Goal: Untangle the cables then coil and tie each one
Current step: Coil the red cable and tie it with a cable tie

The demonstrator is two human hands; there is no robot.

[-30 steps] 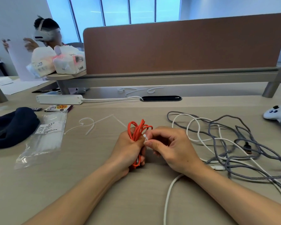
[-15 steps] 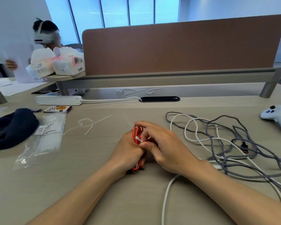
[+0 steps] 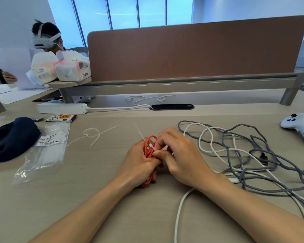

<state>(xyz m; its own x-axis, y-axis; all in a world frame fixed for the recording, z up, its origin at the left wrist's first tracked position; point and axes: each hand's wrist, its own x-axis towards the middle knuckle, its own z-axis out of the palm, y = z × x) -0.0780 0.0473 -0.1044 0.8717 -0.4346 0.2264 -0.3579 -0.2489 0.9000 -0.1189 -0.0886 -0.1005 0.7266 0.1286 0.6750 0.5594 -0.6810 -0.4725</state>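
Orange cable sat at the centre of the frame, folded into a tight, narrow bundle of several strands. Its looped end showed above the hands and a short stretch poked out below the left hand. That hand had its fingers curled round the bundle's middle. The right hand pinched a white zip tie between thumb and forefinger against the strands, and the tie's thin tail slanted toward the upper left. The bundle's long axis ran up and down the frame, loop end toward the top. Right of the hands, a grey braided cable and a white cable lay tangled on the desk. At left, a clear bag of zip ties carried a white label, its print too small to read. At the right edge, a pale blue plush toy bore the handwritten letters "H•O", cut off by the frame.
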